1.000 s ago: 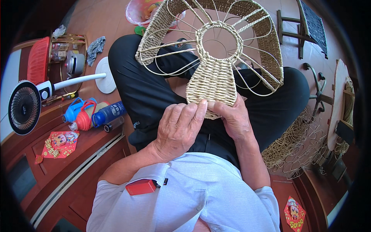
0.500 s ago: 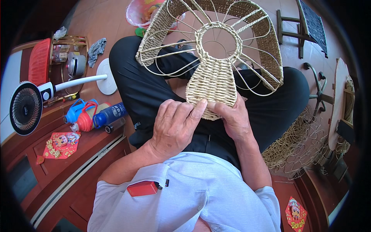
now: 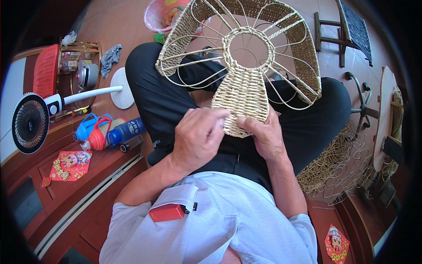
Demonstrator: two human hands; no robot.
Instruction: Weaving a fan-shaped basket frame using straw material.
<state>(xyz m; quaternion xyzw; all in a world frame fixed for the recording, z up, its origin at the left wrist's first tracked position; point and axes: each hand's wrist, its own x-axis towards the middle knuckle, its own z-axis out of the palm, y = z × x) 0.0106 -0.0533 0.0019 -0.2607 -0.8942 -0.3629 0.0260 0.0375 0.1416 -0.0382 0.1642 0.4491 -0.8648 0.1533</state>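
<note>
A half-woven straw basket frame (image 3: 241, 90) lies across my lap, with a round braided ring in its middle and thin bare wire loops fanning out to a tall woven wall. From the ring a tightly woven, petal-shaped panel comes toward me. My right hand (image 3: 267, 134) pinches this panel near its near end, thumb pressed on top and fingers beneath. Beside the panel's left edge is my left hand (image 3: 198, 138), its fingers bent and the fingertips smeared by motion. Whether a strand is between them cannot be seen.
A white fan (image 3: 30, 123) and several bottles, one of them blue (image 3: 126, 130), stand at the left. Loose straw cord (image 3: 325, 165) is heaped on the floor at the right, near a chair base (image 3: 365, 103). A lined bin (image 3: 160, 17) stands at the far side.
My left hand has lifted its fingertips off the panel and pulled back slightly to the left. My right hand keeps its hold, and the basket has barely shifted.
</note>
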